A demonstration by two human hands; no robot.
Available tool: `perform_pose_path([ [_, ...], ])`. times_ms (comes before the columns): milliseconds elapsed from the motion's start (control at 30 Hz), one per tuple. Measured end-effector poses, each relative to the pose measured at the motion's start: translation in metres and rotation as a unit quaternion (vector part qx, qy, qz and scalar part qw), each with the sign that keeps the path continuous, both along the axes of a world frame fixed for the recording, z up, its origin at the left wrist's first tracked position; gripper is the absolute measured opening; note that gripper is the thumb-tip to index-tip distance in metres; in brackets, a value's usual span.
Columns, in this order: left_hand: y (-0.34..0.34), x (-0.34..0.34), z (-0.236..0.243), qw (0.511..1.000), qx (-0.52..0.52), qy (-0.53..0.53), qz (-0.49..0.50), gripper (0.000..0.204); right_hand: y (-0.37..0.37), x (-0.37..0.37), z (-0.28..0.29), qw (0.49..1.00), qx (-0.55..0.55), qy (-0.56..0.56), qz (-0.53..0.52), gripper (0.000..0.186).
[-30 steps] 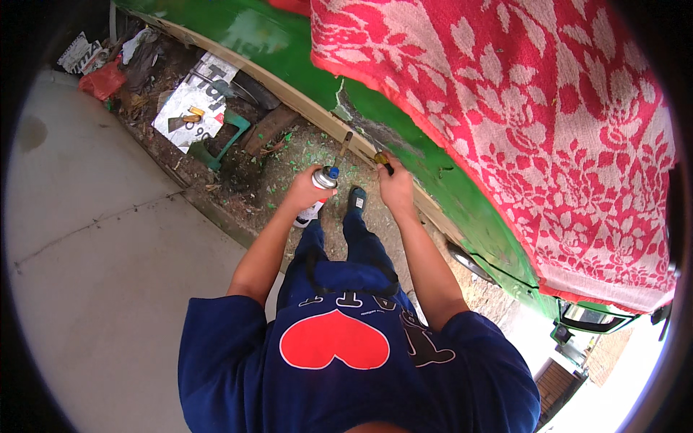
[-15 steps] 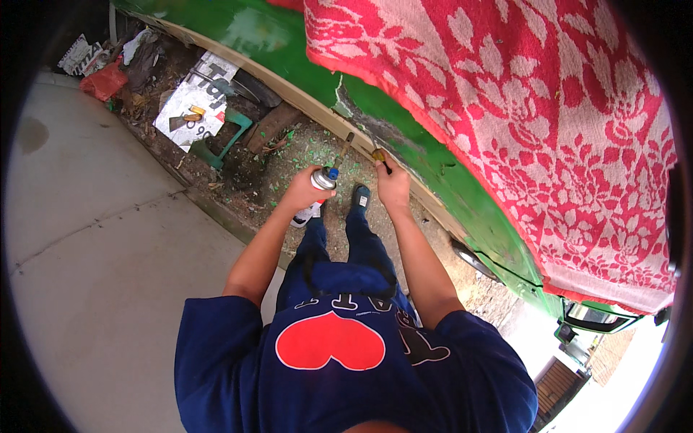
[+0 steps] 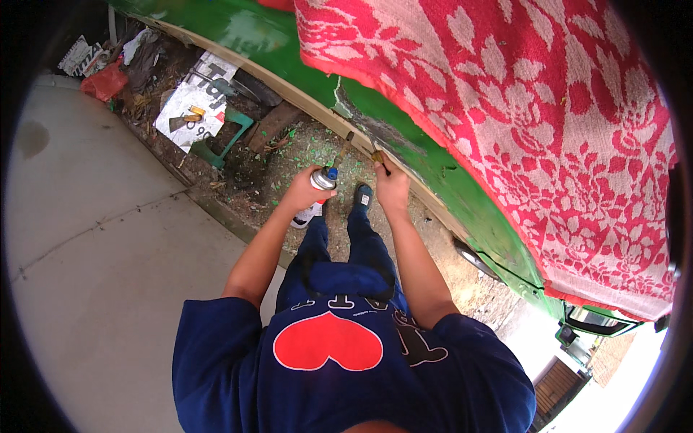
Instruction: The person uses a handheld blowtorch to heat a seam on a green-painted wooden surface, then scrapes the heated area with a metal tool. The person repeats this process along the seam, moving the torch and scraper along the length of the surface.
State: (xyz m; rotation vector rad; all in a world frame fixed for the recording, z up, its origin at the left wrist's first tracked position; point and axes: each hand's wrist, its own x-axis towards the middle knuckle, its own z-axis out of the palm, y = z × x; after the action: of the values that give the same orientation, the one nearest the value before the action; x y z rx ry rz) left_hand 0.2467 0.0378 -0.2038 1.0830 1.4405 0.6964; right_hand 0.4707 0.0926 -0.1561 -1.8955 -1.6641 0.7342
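My left hand [image 3: 303, 191] is closed around a blowtorch [image 3: 324, 179], a silver gas can with a blue fitting and a long nozzle directed at the green vehicle body [image 3: 274, 54]. In my right hand [image 3: 392, 186] is a yellow-handled hand tool [image 3: 377, 156], gripped close to the tan lower edge [image 3: 317, 110] of the body. Its thin end meets or nearly meets the panel; its exact kind is too small to tell. Just beyond it lies a grey patch of bare surface [image 3: 397, 136] with torn, lifted green paint [image 3: 341, 97] at one end.
A red and pink flowered cloth [image 3: 498, 130] drapes over the vehicle. Green flakes litter the ground [image 3: 289, 155] by my shoes. At left, a white printed board [image 3: 180, 119] carries small yellow items, beside a green frame [image 3: 231, 137] and a red bag [image 3: 105, 81]. Concrete slabs [image 3: 108, 238] border the dirt.
The view has shifted very slightly. Both hands keep nearly the same places and grips on the blowtorch and the yellow-handled tool.
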Motion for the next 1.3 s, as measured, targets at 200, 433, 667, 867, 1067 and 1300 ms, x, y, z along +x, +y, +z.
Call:
perform_pose_path([
  [200,0.001,-0.002,-0.001,1.0,0.005,-0.014,0.006,0.078,-0.007,-0.005,0.016,0.993,-0.087,0.062,-0.045,0.034],
  [433,0.0,0.003,0.003,1.0,0.002,-0.001,0.003,0.076,-0.012,0.008,-0.005,0.998,-0.054,0.023,-0.037,0.035],
  [667,0.0,0.004,-0.007,1.0,0.013,-0.001,-0.004,0.075,-0.013,0.011,0.0,0.997,-0.064,0.024,-0.043,0.035],
  [867,0.006,0.007,-0.009,0.999,0.035,0.021,0.007,0.075,-0.012,0.002,-0.007,0.997,-0.059,0.025,-0.047,0.036],
  [1067,0.004,0.018,-0.014,1.0,0.018,0.006,0.014,0.072,-0.012,0.003,-0.014,0.998,0.005,0.039,-0.039,0.036],
  [1300,0.003,0.022,-0.015,0.999,0.025,-0.011,0.021,0.073,-0.008,0.003,-0.002,0.994,-0.045,0.087,-0.059,0.036],
])
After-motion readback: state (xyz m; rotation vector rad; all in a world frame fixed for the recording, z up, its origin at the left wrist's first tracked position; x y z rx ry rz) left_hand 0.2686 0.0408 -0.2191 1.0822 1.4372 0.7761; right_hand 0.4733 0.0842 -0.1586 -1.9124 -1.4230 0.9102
